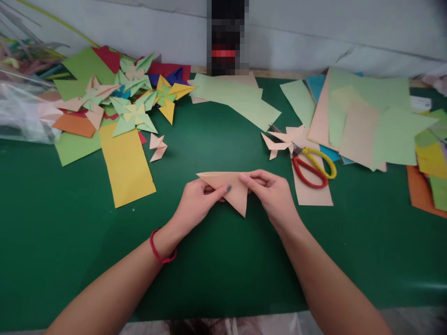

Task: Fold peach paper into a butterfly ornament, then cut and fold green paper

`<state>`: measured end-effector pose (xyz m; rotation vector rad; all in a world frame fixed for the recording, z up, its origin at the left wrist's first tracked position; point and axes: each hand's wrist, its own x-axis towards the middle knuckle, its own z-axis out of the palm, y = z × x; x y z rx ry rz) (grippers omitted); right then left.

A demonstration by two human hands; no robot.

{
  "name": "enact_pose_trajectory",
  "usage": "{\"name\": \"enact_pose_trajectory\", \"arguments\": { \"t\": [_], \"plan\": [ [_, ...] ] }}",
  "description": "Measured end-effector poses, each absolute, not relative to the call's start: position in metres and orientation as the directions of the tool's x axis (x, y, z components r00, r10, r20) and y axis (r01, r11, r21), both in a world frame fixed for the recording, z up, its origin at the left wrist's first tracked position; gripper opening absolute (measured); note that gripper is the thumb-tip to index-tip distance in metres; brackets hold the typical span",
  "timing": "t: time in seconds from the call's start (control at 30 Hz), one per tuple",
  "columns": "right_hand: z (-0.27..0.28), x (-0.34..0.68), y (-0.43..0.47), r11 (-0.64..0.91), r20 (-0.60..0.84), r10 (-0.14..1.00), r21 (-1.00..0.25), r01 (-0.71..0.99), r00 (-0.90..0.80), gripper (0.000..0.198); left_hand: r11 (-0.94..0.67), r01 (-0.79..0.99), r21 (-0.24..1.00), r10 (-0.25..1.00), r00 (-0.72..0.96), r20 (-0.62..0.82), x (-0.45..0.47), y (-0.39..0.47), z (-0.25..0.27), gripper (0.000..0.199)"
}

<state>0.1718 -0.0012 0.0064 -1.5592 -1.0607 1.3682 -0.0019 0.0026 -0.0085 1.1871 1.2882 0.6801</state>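
Note:
A peach sheet of paper (233,188), folded into a triangle, is held between both hands above the green table. One of its corners points down toward me. My left hand (199,200) pinches it at the left, thumb on top and fingers behind. At the upper right edge, my right hand (268,188) grips it between thumb and fingers. Beyond the right hand lie scissors (310,167) with red and yellow handles, resting on a peach paper strip (312,193) beside folded peach pieces (279,142). A small folded peach piece (158,147) sits beyond the left hand.
Folded paper stars (134,115) are heaped at the back left, with a yellow sheet (127,167) in front. Pale green sheets (233,95) lie at the back middle. More stacked paper (391,121) covers the back right. A clear plastic bag (24,111) is at far left.

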Motion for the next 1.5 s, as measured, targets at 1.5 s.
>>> {"name": "enact_pose_trajectory", "arguments": {
  "t": [1.5],
  "plan": [
    [0.0050, 0.1707, -0.0001, -0.371, -0.372, 0.925, -0.928, -0.024, 0.077, 0.018, 0.307, 0.127, 0.943, 0.921, 0.212, -0.328, -0.0001, 0.0028, -0.0110, 0.026]
  ]
}}
